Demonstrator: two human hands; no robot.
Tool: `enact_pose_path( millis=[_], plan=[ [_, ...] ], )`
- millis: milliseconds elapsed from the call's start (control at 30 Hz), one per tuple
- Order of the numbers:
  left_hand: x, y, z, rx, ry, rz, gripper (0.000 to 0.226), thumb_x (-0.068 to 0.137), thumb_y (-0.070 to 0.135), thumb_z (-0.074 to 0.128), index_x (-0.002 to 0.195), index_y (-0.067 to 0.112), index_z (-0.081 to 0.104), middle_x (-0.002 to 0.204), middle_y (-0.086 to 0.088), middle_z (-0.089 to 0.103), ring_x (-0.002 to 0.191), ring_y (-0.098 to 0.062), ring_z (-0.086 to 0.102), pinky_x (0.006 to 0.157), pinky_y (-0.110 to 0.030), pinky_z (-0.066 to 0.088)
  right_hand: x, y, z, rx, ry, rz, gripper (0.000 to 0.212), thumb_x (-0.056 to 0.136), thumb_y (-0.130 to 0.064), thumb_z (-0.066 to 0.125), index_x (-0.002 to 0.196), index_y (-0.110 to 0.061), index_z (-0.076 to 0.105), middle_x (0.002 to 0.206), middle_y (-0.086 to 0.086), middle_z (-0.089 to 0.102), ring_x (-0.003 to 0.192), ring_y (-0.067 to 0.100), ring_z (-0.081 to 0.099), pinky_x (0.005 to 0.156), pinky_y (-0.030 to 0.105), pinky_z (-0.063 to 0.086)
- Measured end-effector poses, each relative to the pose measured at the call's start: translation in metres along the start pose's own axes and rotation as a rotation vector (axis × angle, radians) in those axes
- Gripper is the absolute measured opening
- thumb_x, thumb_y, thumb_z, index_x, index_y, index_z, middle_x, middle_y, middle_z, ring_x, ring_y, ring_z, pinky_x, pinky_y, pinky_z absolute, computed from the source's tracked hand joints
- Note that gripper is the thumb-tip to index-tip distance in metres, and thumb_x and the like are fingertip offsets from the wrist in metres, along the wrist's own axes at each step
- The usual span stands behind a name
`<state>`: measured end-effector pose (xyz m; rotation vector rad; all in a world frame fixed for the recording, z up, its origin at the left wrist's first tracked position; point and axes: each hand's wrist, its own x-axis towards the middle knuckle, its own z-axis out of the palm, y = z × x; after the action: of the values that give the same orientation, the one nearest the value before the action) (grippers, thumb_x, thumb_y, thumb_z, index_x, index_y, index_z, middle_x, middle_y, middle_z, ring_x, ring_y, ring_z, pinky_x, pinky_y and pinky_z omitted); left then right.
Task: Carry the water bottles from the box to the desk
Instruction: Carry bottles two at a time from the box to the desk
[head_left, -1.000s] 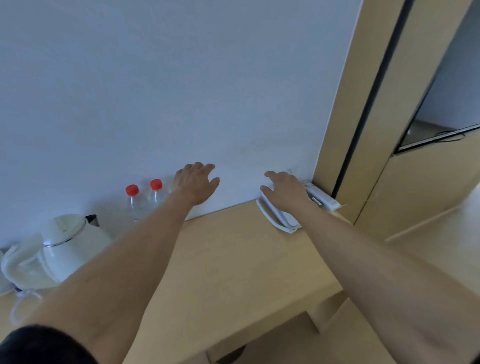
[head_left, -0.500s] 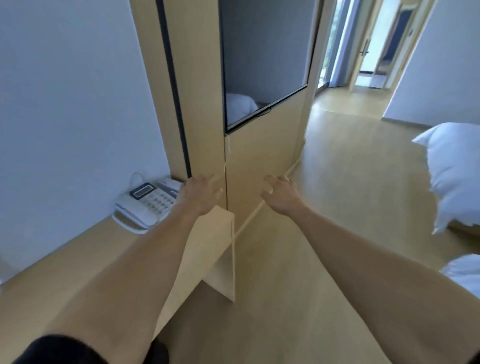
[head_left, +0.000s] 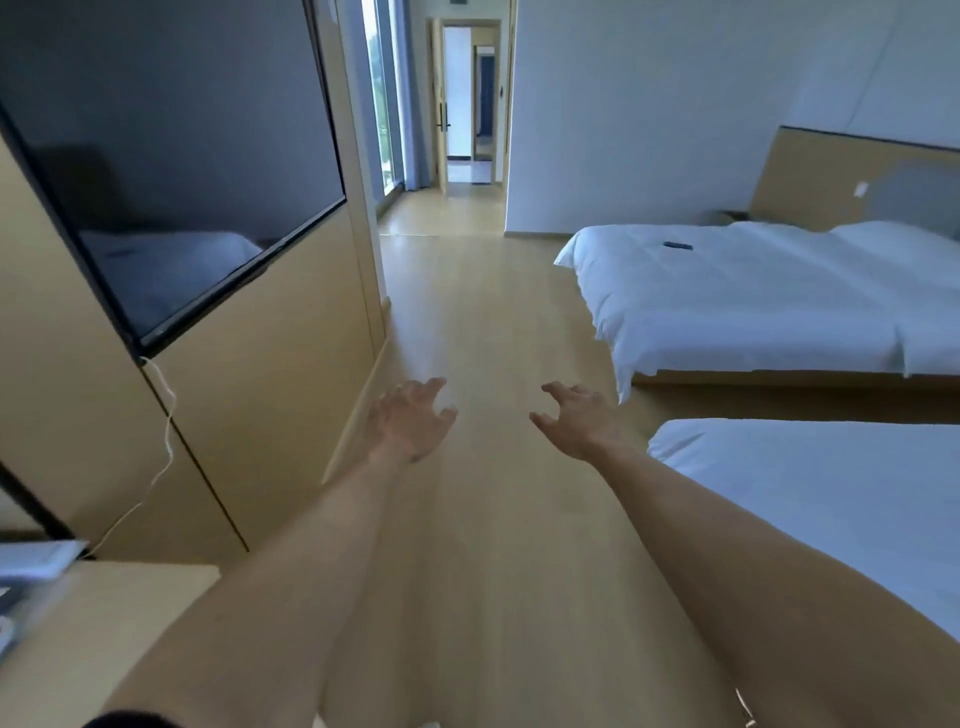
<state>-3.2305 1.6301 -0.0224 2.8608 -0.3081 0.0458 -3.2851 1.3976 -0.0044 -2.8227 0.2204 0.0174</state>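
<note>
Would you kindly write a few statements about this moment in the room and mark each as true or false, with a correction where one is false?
1. Both hands are empty. True: the left hand and the right hand hold nothing, fingers loosely spread.
2. A water bottle stands on the floor ahead. False: no bottle is in view; the wooden floor ahead is bare.
3. A small dark object lies on the far bed. True: the dark object rests on its white cover.
4. The wall screen shows a bright picture. False: it is dark and only reflects the room.
5. A white cable hangs below the screen. True.
</note>
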Motion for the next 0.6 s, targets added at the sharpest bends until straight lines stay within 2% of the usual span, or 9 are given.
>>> enact_pose_path(
  millis=[267, 600],
  plan=[
    [0.139, 0.041, 0.030, 0.061, -0.139, 0.104, 0.063, 0.101, 0.053, 0.038, 0.159, 0.035, 0.019, 0.160, -0.003, 0.032, 0.144, -0.029, 0.034, 0.114, -0.042, 0.026, 0.105, 0.045, -0.008, -0.015, -0.004, 0.114, 0.062, 0.096, -0.055, 0.048, 0.152, -0.032, 0.035, 0.153, 0.005, 0.040, 0.139, 0.026, 0.039, 0.111, 0.042, 0.037],
    [0.325, 0.042, 0.025, 0.044, -0.178, 0.113, 0.063, 0.101, 0.055, 0.038, 0.158, 0.031, 0.024, 0.162, -0.004, 0.031, 0.147, -0.027, 0.031, 0.118, -0.041, 0.025, 0.288, 0.047, -0.037, -0.087, -0.024, 0.142, 0.064, 0.096, -0.057, 0.047, 0.153, -0.033, 0.031, 0.155, 0.004, 0.038, 0.142, 0.025, 0.036, 0.112, 0.044, 0.036]
  ],
)
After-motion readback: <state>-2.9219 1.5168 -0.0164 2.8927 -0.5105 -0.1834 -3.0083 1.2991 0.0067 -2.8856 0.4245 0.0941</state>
